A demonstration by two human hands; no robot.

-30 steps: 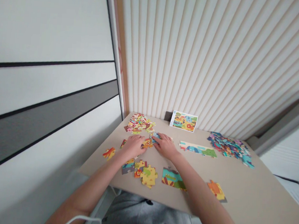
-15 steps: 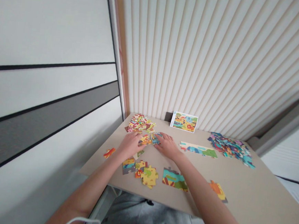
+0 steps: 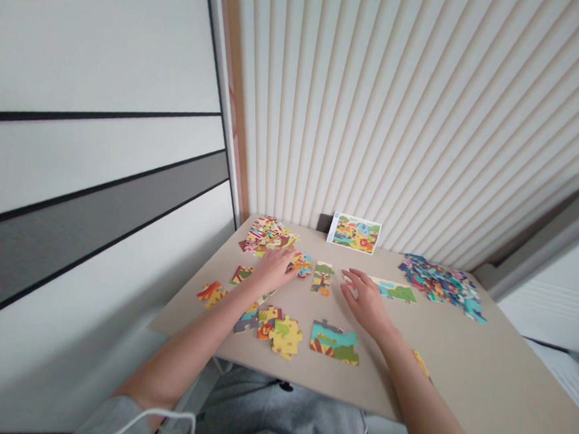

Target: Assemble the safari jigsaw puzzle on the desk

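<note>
Though open and empty, the left hand (image 3: 275,271) and right hand (image 3: 367,305) over beige tabletop (image 3: 478,372), ribbed wall (image 3: 378,104) behind.

Jigsaw pieces (image 3: 322,278) on a tabletop (image 3: 483,366)

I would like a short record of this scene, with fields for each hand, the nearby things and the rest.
left hand: open, nearest a small puzzle-piece cluster
right hand: open, holding nothing, nearest a long joined puzzle strip
things: a tree puzzle piece lies between the hands
rest: picture card at the wall; warm-coloured piece pile; blue-toned piece pile; beige table
</note>
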